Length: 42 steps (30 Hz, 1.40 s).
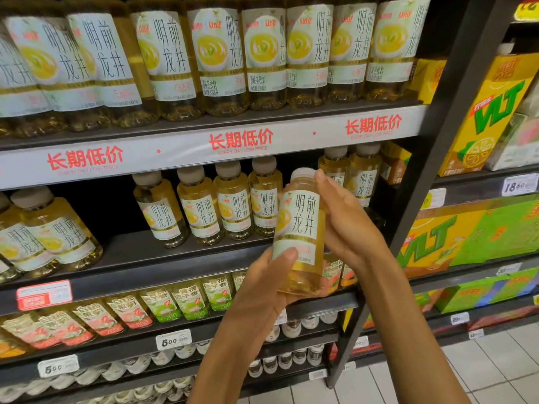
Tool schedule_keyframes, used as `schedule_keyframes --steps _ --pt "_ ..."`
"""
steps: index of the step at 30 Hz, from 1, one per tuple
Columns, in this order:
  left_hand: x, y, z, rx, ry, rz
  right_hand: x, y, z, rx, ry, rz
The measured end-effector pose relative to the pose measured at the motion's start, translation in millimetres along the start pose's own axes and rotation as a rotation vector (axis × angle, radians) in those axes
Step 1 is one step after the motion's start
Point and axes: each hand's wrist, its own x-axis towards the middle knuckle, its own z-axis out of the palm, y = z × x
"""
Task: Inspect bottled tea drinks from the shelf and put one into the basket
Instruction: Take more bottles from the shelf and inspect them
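Both hands clasp one Longjing tea bottle (300, 237) just in front of the middle shelf (175, 252), left hand (262, 290) cupping its base, right hand (344, 225) bracing its side, label turned toward the wearer, presumably for reading; no basket in view.

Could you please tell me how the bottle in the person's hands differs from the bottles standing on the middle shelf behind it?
The held bottle is off the shelf, gripped by the left hand and right hand; the shelf bottles stand untouched. It tilts slightly; they stand upright in a row. All share a white cap, pale label and yellow tea.
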Motion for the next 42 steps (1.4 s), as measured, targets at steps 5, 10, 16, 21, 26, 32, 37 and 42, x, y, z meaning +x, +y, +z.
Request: schedule_keyframes --steps 5,10,16,21,26,32,37,42 --pt "4.7 -2.4 -3.9 0.203 0.03 0.121 -12.5 -8.1 0.9 -0.326 -0.127 -0.062" --pt "20.9 -12.0 -6.3 0.223 0.087 0.204 -20.0 -10.1 2.7 -0.405 -0.162 -0.24" --pt "37.2 -21.0 -15.3 0.404 0.141 0.31 -24.6 -13.0 -2.5 -0.5 -0.217 -0.32" --pt "55.7 -33.2 -10.5 0.451 0.31 0.348 -19.4 -8.1 -13.0 -0.544 -0.112 -0.342" --pt "78.1 -48.6 -2.7 0.609 0.419 0.415 -3.3 -1.8 -28.6 -0.499 0.022 -0.344" --pt "93.0 -62.7 3.3 0.717 0.545 0.471 16.4 6.7 -42.8 -0.511 0.083 -0.355" --pt "100.1 -69.4 9.5 0.678 0.638 0.483 29.2 12.6 -47.1 -0.496 0.095 -0.333" --pt "105.3 -73.5 16.3 0.629 0.725 0.515 40.7 17.0 -42.4 -0.584 0.082 -0.334"
